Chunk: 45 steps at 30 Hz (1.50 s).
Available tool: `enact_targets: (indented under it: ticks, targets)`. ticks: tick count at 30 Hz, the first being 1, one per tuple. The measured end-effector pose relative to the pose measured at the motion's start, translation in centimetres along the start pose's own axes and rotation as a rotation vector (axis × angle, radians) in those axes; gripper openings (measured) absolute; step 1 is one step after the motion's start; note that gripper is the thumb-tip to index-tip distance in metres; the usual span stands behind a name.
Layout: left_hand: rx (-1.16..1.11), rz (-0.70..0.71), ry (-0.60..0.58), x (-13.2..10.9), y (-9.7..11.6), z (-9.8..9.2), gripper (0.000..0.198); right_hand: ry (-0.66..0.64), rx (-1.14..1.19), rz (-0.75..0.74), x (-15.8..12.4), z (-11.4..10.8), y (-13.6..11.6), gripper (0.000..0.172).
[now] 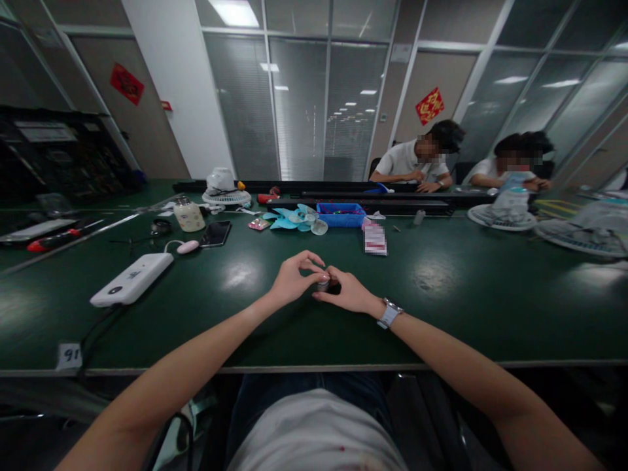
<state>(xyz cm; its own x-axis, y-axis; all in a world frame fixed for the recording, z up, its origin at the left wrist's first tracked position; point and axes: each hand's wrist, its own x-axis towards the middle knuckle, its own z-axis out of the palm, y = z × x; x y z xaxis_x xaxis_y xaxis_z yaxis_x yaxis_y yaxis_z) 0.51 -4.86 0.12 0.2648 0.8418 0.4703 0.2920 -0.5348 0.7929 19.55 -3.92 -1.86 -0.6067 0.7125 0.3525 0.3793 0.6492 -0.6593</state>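
Over the middle of the green table (206, 333), my two hands meet at a small, pale, short cylinder (322, 285). Its kind is too small to make out. My left hand (294, 280) has its thumb at the top of the cylinder, with the fingers curved above it. From the other side, my right hand (350, 292), below a wristwatch (389, 313), curls thumb and fingers around the cylinder. Parts of the cylinder are hidden behind the fingertips.
Beyond my hands lie blue fan blades (294, 219), a blue tray (341, 214) and a pink-white packet (375, 239). Leftward are a phone (216, 233), a patterned bottle (189, 214) and a white power strip (132, 280). Two people (415, 160) sit across the table.
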Motion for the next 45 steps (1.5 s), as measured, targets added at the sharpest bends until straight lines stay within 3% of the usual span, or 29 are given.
enact_targets:
  ticks: [6, 12, 20, 30, 45]
  targets:
    - [-0.016, 0.020, 0.038, 0.0, 0.1, 0.2, 0.028, 0.002, 0.015, -0.007, 0.0, 0.0, 0.0, 0.037]
    - [0.157, 0.100, 0.034, 0.1, -0.2, 0.2, 0.036, 0.009, -0.007, -0.012, 0.0, 0.3, 0.3, 0.038]
    - [-0.036, 0.034, -0.108, 0.0, -0.2, 0.2, 0.037, 0.005, 0.029, -0.085, 0.1, 0.4, 0.7, 0.042]
    - [-0.198, -0.061, -0.331, 0.8, 0.1, -2.1, 0.040, -0.002, -0.005, -0.041, 0.0, 0.2, 0.4, 0.038]
    - [0.067, 0.051, -0.046, 0.0, 0.4, -0.6, 0.024, -0.002, 0.031, -0.010, 0.0, 0.2, 0.2, 0.038]
